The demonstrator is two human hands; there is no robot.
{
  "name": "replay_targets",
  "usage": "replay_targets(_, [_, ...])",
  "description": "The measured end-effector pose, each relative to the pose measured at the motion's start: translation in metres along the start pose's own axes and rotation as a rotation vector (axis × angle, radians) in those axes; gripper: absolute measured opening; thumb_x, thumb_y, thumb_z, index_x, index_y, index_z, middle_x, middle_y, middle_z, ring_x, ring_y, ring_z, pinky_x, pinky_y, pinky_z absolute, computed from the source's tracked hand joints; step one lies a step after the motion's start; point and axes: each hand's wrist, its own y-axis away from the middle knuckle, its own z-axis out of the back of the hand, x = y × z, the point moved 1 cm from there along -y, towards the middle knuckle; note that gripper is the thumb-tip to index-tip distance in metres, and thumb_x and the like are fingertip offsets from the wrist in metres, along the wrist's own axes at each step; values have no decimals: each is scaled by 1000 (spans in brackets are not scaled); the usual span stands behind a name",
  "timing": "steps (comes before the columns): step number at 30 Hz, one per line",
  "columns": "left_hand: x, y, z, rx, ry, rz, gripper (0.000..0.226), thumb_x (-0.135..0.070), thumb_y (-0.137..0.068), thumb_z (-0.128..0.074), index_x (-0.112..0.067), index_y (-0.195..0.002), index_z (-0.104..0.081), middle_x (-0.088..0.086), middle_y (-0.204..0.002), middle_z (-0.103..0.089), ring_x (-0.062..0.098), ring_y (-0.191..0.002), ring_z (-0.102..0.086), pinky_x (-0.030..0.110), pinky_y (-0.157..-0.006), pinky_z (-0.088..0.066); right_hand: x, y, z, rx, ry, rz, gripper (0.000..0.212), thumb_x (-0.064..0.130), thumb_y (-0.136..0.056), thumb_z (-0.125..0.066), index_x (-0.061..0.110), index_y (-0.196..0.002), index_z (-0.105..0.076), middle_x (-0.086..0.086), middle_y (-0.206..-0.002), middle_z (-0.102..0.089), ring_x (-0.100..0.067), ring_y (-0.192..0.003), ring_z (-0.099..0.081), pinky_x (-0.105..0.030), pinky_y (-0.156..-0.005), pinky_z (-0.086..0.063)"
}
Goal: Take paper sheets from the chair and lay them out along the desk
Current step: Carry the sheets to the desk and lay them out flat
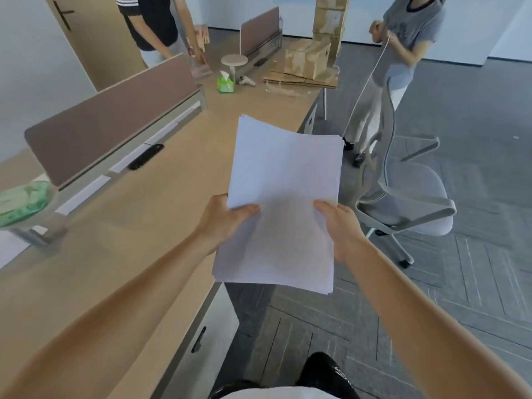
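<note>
A stack of white paper sheets is held up in front of me, over the desk's right edge. My left hand grips its left side, thumb on top. My right hand grips the right side the same way. The long wooden desk runs from the near left to the far middle. A grey office chair stands to the right of the desk with its seat bare.
Brown divider panels line the desk's left side. At the far end are a green tissue pack, a small round stand and cardboard boxes. Two people stand at the far end. A green object sits at the left.
</note>
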Motion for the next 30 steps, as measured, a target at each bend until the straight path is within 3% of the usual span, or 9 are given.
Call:
replay_targets(4, [-12,-90,-21,-43,36,4,6,-22,-83,-79,-26,-83,-75,-15,-78,-75,-2,-71,-69,15,-63,-52,34,-105,-2,91,4,25,9,29,-88,-68,20,-91,-68,0,-101,-71,-25,-109,-63,-42,-104,-45])
replay_targets(8, [-33,-179,-37,-100,39,37,6,-22,-83,-80,-24,-85,-74,-22,-76,-72,-11,-69,-66,7,-60,-48,76,-207,-12,177,-4,24,4,23,-95,-62,18,-95,-63,8,-95,-64,-17,-103,-61,-32,-94,-39])
replay_targets(13, [-57,-263,-37,-222,-116,86,27,-34,-83,-79,-10,-96,-75,1,-94,-74,11,-81,-67,33,-75,-53,128,-316,-44,346,183,-6,43,30,-97,-57,7,-133,-54,-4,-125,-59,-27,-121,-53,-42,-106,-39])
replay_targets(17, [-50,-314,-27,-371,-72,158,24,-31,-81,-80,-9,-90,-75,-3,-84,-73,14,-75,-68,31,-68,-51,158,-384,-89,473,175,-35,62,26,-98,-59,-1,-147,-34,-4,-143,-43,-28,-133,-42,-42,-110,-32])
replay_targets(20, [-31,-356,-22,-432,-32,195,24,-30,-78,-76,-7,-84,-73,1,-76,-70,18,-68,-64,33,-67,-50,170,-434,-128,568,158,-50,55,24,-98,-59,1,-144,-39,-7,-144,-47,-16,-115,-49,-31,-101,-34])
replay_targets(22, [-15,-390,-17,-474,61,209,10,-29,-81,-78,-20,-86,-75,-1,-86,-75,17,-79,-70,36,-75,-54,180,-468,-152,639,181,-77,31,22,-98,-59,7,-124,-52,-6,-143,-50,-15,-115,-51,-34,-113,-30])
replay_targets(25, [2,-442,-10,-442,252,219,15,-23,-84,-79,-21,-98,-73,1,-100,-75,11,-90,-71,35,-86,-53,196,-522,-188,684,181,-118,56,22,-100,-57,3,-147,-35,1,-153,-40,-13,-138,-41,-40,-123,-14])
replay_targets(28, [16,-496,2,-299,492,343,43,-22,-82,-76,-10,-121,-62,-1,-125,-64,18,-118,-61,36,-97,-46,218,-570,-215,673,307,-96,62,19,-97,-62,-1,-148,-33,-6,-152,-42,-20,-135,-46,-37,-114,-31])
replay_targets(30, [18,-530,11,-234,605,471,44,-32,-91,-68,-12,-129,-58,-4,-132,-60,18,-124,-57,36,-99,-47,234,-600,-230,676,411,-61,32,12,-96,-63,0,-124,-53,-5,-123,-64,-14,-102,-63,-26,-91,-45])
